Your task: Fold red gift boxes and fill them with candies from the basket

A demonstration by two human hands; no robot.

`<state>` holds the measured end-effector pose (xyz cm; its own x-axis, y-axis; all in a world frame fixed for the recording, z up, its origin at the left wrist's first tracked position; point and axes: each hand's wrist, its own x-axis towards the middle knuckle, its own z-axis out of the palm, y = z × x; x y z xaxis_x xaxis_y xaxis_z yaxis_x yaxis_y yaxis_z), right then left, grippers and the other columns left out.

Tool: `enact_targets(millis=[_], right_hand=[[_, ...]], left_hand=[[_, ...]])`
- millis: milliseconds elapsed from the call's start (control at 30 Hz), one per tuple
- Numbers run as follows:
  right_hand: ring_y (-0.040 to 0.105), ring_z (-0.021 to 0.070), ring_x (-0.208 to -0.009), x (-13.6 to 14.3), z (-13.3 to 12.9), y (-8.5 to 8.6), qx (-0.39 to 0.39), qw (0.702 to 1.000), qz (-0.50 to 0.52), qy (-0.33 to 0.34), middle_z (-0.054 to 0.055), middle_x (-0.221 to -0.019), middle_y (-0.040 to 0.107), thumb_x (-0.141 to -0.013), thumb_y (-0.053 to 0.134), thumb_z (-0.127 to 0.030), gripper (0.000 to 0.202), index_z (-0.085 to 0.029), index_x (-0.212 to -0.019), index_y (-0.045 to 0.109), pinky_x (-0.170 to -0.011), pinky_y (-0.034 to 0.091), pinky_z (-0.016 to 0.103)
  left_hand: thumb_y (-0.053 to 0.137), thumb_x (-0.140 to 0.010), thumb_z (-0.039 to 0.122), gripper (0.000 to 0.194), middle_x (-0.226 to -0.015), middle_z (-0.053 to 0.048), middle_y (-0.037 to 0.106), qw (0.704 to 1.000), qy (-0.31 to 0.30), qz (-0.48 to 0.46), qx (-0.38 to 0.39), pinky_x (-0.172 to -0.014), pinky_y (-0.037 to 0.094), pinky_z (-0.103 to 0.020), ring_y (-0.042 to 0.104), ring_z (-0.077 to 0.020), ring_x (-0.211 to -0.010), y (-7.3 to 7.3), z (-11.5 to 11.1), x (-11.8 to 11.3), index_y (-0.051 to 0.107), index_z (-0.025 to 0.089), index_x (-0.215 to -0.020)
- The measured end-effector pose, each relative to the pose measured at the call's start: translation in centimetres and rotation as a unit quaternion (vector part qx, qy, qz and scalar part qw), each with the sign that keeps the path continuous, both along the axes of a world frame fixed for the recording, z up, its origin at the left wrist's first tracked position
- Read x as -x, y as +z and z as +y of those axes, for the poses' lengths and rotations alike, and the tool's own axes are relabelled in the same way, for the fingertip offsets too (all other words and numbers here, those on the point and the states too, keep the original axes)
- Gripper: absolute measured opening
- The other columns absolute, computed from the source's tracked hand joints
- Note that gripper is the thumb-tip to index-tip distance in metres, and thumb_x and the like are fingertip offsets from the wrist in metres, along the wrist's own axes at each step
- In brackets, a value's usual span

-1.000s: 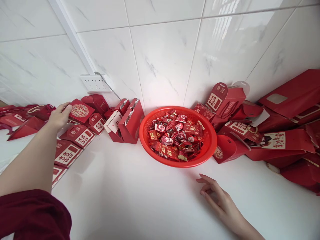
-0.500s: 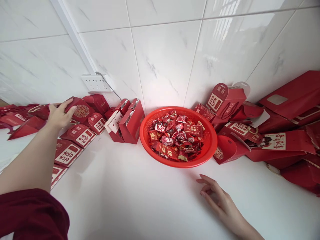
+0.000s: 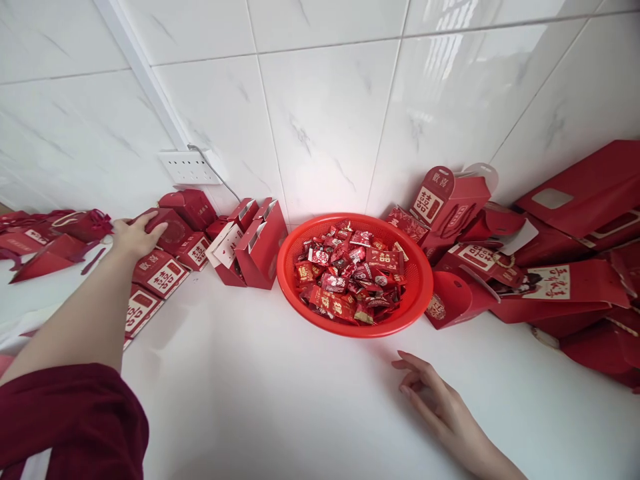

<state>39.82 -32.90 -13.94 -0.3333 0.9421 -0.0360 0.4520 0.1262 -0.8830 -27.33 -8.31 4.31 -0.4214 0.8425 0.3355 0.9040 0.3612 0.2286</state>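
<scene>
My left hand (image 3: 135, 237) reaches over the row at the left, its fingers and thumb on the end of a red gift box (image 3: 175, 227) with a round emblem. Its far fingertips are hidden. Below that box, red boxes with white double-happiness labels (image 3: 167, 277) lie in a slanting line. My right hand (image 3: 440, 403) hovers near the white tabletop with loosely bent, parted fingers, holding nothing. Nearest to it is a red plastic basket (image 3: 423, 300) of wrapped candies (image 3: 350, 273).
Two upright red paper bags (image 3: 263, 243) stand left of the basket. More red boxes (image 3: 453, 207) are piled at the right, and others (image 3: 53, 250) lie at the far left. Behind the white table (image 3: 280, 400) rises a tiled wall with a socket strip (image 3: 190, 167).
My left hand has moved to the right, and the box with the round emblem has shifted slightly right with it. My right hand stays almost in place.
</scene>
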Motion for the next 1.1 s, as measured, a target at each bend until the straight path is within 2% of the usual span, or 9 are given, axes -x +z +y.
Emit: enact_targets(millis=[133,233,367,533,700,867,967,1100], right_hand=[[0.062,0.0169,-0.099,0.1,0.0,0.1,-0.002,1.0,-0.004,-0.005,0.008,-0.13,0.056,-0.104,0.033,-0.035,0.04,-0.035,-0.143,0.03,-0.072,0.059,0.025],[0.062,0.0165,-0.098,0.2,0.0,0.2,-0.009,1.0,-0.004,-0.006,0.008,-0.129,0.057,-0.104,0.033,-0.034,0.039,-0.034,-0.143,0.031,-0.08,0.059,0.028],[0.063,0.0169,-0.098,0.2,0.0,0.2,-0.004,1.0,-0.004,-0.006,0.008,-0.129,0.058,-0.103,0.034,-0.034,0.039,-0.034,-0.143,0.032,-0.077,0.059,0.027],[0.062,0.0168,-0.098,0.1,0.1,0.1,-0.005,1.0,-0.007,-0.007,0.008,-0.129,0.058,-0.103,0.035,-0.035,0.04,-0.035,-0.143,0.032,-0.071,0.059,0.025],[0.062,0.0173,-0.097,0.1,0.2,0.0,-0.012,1.0,-0.011,-0.005,0.009,-0.128,0.059,-0.103,0.035,-0.034,0.04,-0.033,-0.143,0.032,-0.074,0.059,0.027],[0.063,0.0164,-0.096,0.1,0.2,0.0,-0.029,1.0,-0.011,-0.003,0.007,-0.125,0.06,-0.102,0.037,-0.032,0.04,-0.035,-0.142,0.035,-0.081,0.058,0.029],[0.062,0.0165,-0.096,0.1,0.2,-0.1,-0.021,1.0,-0.01,0.002,0.008,-0.125,0.06,-0.102,0.037,-0.032,0.041,-0.034,-0.143,0.033,-0.076,0.058,0.027],[0.061,0.017,-0.098,0.0,0.1,-0.2,-0.003,1.0,-0.006,0.009,0.01,-0.128,0.056,-0.103,0.034,-0.032,0.041,-0.033,-0.144,0.03,-0.074,0.058,0.027]], left_hand=[[0.049,-0.082,0.073,0.08,-0.143,-0.016,0.027,0.999,0.04,-0.019,0.003,-0.114,0.03,-0.056,0.039,-0.0384,-0.136,-0.2,0.1,-0.3,0.044,0.027,-0.147],[0.048,-0.082,0.075,0.079,-0.145,-0.015,0.028,0.999,0.035,-0.012,-0.004,-0.115,0.03,-0.053,0.039,-0.0369,-0.137,0.3,-0.1,-1.1,0.045,0.03,-0.146],[0.044,-0.083,0.077,0.074,-0.149,-0.014,0.029,0.999,0.005,0.023,-0.022,-0.111,0.033,-0.059,0.043,-0.0374,-0.135,0.2,-1.4,-3.3,0.046,0.035,-0.145],[0.047,-0.086,0.073,0.078,-0.155,-0.019,0.024,0.998,-0.021,0.037,-0.048,-0.112,0.029,-0.062,0.034,-0.0398,-0.14,-0.8,-2.9,-5.5,0.046,0.024,-0.146],[0.056,-0.085,0.066,0.08,-0.157,-0.022,0.022,0.994,-0.051,0.073,-0.059,-0.111,0.028,-0.065,0.028,-0.0426,-0.142,-1.2,-2.6,-6.5,0.041,0.019,-0.149],[0.055,-0.086,0.067,0.086,-0.148,-0.024,0.037,0.992,-0.02,0.046,-0.117,-0.107,0.036,-0.06,0.042,-0.0388,-0.132,-1.9,-2.0,-6.6,0.034,0.012,-0.149],[0.056,-0.083,0.07,0.094,-0.142,-0.024,0.045,0.989,0.012,0.011,-0.148,-0.108,0.034,-0.059,0.044,-0.0378,-0.129,-2.5,-1.9,-6.5,0.034,0.005,-0.146],[0.054,-0.084,0.071,0.095,-0.149,-0.027,0.035,0.988,0.01,-0.001,-0.157,-0.11,0.025,-0.062,0.034,-0.0427,-0.134,-3.1,-1.5,-6.5,0.035,0.001,-0.144]])
